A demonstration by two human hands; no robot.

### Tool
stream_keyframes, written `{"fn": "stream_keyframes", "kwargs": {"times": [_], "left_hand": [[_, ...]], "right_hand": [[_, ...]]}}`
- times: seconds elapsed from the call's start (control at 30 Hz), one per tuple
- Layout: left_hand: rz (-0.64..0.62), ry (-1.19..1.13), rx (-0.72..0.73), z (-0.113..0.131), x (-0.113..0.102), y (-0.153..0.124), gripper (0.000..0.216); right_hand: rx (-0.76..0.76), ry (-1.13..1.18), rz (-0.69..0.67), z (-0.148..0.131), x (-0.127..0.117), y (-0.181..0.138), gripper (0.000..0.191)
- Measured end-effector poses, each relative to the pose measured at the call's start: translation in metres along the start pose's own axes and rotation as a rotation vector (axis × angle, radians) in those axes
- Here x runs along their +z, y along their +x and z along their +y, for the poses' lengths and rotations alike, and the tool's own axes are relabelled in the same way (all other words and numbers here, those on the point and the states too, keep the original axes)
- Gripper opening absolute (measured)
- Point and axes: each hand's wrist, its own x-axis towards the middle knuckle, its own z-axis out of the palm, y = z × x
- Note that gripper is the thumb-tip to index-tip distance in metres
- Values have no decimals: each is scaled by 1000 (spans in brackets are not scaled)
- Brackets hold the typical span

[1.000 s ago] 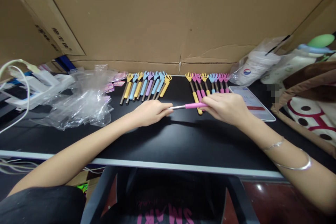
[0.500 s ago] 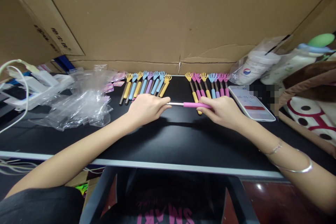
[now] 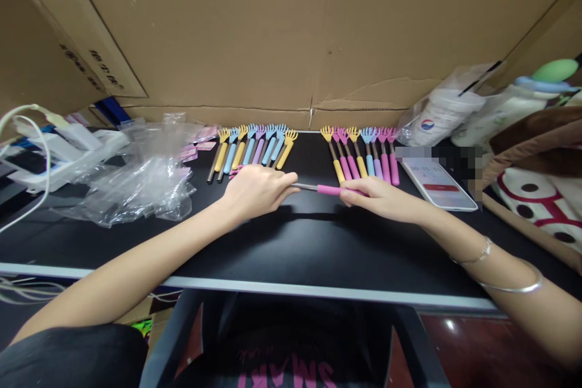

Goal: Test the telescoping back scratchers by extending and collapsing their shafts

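A back scratcher with a pink handle and a thin metal shaft is held level above the black table, between my two hands. My left hand is closed round its shaft end, and a bit of pink claw shows past the knuckles. My right hand grips the handle with thumb and fingers. Behind my left hand lies a row of back scratchers in yellow, blue and purple. A second row, with pink ones among them, lies behind my right hand.
Clear plastic bags are heaped on the left, beside a white power strip with cables. On the right are a phone, a bagged cup, a bottle and a patterned bag. Cardboard walls the back.
My right hand has shifted slightly left along the pink handle, covering more of its end. The back scratcher now tilts down a little to the right. My left hand stays nearly in place.
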Motion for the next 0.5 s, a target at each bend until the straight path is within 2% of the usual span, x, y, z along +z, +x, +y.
{"fn": "stream_keyframes", "kwargs": {"times": [0.1,0.23,0.37,0.5], "left_hand": [[-83,-40,-66,5,2,0,38],[-210,-117,-106,9,5,1,37],[-322,-252,-86,8,4,2,35],[-375,-470,-107,5,2,1,34]], "right_hand": [[26,-129,72,2,2,0,48],[29,-414,209,1,3,-3,45],[-64,-684,326,2,3,-6,45],[-166,-843,418,1,2,-9,47]]}}
